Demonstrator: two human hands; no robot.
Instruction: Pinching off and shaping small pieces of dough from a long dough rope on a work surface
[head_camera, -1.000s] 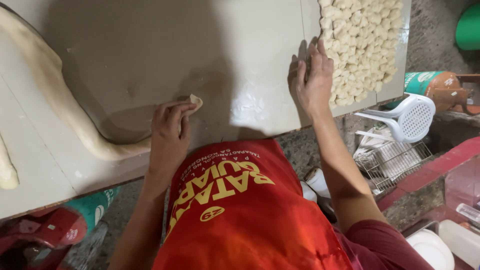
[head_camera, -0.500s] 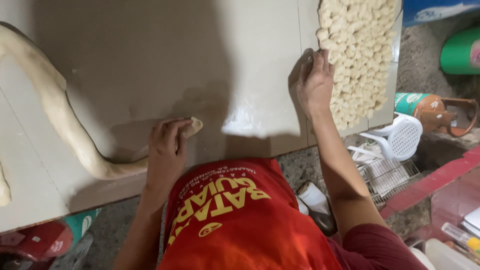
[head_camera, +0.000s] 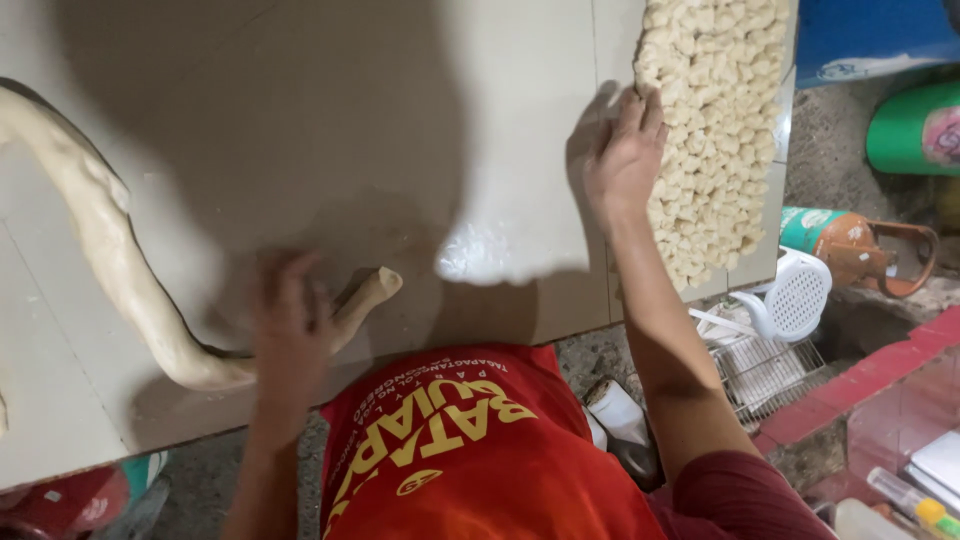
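A long dough rope (head_camera: 110, 270) is laid from the table's (head_camera: 300, 120) left edge to its near edge, its end held in the clenched grip of the left hand (head_camera: 292, 325). It is judged soft, stretchy and easily torn, best taken near that end. The right hand (head_camera: 625, 160) is laid open against the cut pieces (head_camera: 715, 130) at the right edge.
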